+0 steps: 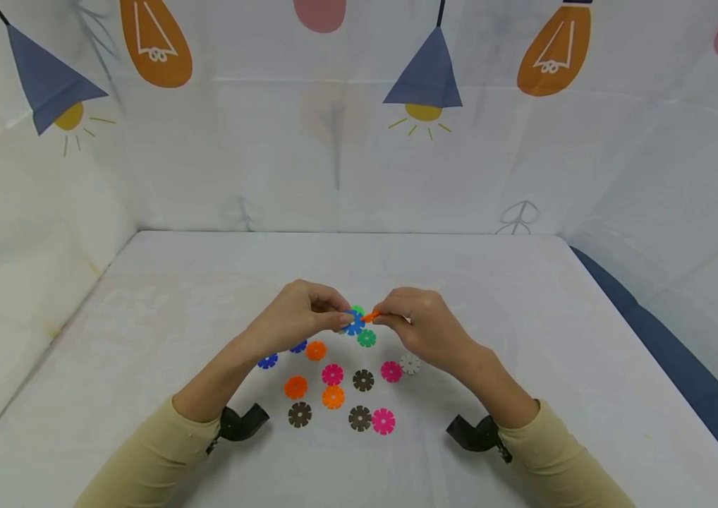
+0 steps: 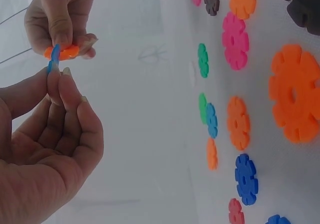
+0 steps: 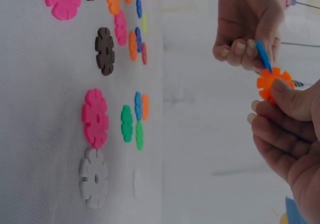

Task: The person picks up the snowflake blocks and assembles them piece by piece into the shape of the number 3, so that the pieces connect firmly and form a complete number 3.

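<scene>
Both hands are raised over the table and meet in front of the body. My left hand (image 1: 295, 314) pinches a blue notched plastic disc (image 1: 353, 326) between thumb and fingertips. Between the thumb and fingers of my right hand (image 1: 425, 324) is an orange notched disc (image 3: 267, 84), shaped like a flower. The two discs meet edge to edge, turned crosswise to each other; in the left wrist view the blue disc (image 2: 53, 59) overlaps the edge of the orange one (image 2: 69, 52). A green disc (image 1: 367, 338) lies on the table just below the hands.
Several loose notched discs lie on the white table (image 1: 492, 282), among them a pink disc (image 1: 383, 421), a dark brown disc (image 1: 300, 415), an orange disc (image 1: 296, 387) and a white disc (image 1: 410, 364). A patterned cloth wall (image 1: 270, 162) stands behind the table.
</scene>
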Available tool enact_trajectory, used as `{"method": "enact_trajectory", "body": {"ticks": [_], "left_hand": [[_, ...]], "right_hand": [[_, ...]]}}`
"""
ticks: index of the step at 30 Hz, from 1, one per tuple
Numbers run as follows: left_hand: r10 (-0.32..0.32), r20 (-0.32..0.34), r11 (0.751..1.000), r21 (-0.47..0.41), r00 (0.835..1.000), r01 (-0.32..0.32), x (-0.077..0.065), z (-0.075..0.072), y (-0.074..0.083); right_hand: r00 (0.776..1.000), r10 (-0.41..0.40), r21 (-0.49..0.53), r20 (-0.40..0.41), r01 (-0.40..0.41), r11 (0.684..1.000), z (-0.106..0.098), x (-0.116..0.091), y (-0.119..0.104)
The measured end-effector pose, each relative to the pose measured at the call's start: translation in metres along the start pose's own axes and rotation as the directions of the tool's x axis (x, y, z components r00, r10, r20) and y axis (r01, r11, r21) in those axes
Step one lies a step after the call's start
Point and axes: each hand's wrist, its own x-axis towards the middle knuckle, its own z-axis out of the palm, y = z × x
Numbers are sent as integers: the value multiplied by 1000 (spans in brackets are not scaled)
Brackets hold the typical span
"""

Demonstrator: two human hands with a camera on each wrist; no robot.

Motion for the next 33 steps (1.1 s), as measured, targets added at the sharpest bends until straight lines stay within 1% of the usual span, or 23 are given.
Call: {"method": "enact_trajectory", "body": {"ticks": [3,9,12,19,27,33], "left_hand": [[8,-10,1000,1,1000,-8,1,2,0],[17,-39,1000,-9,999,-18,1,7,2],[22,-55,1000,-12,998,-23,1,9,3],[39,-78,999,-19,996,-41,-1,10,5],[42,-112,997,-64,993,-49,0,15,6],[34,-152,998,-54,988,-43,-2,17,7]], "right_hand": [[1000,-25,-14,-15,25,1000,1,0,-2],[994,-100,-51,-50,98,994,5,0,-5],[990,-123,-82,-65,118,990,6,-1,-6],[979,-170,-116,-115,157,981,10,0,-9],[968,-197,-172,-153,170,970,13,-2,-11],[973,-175,-153,-147,153,976,13,-3,-13]]}}
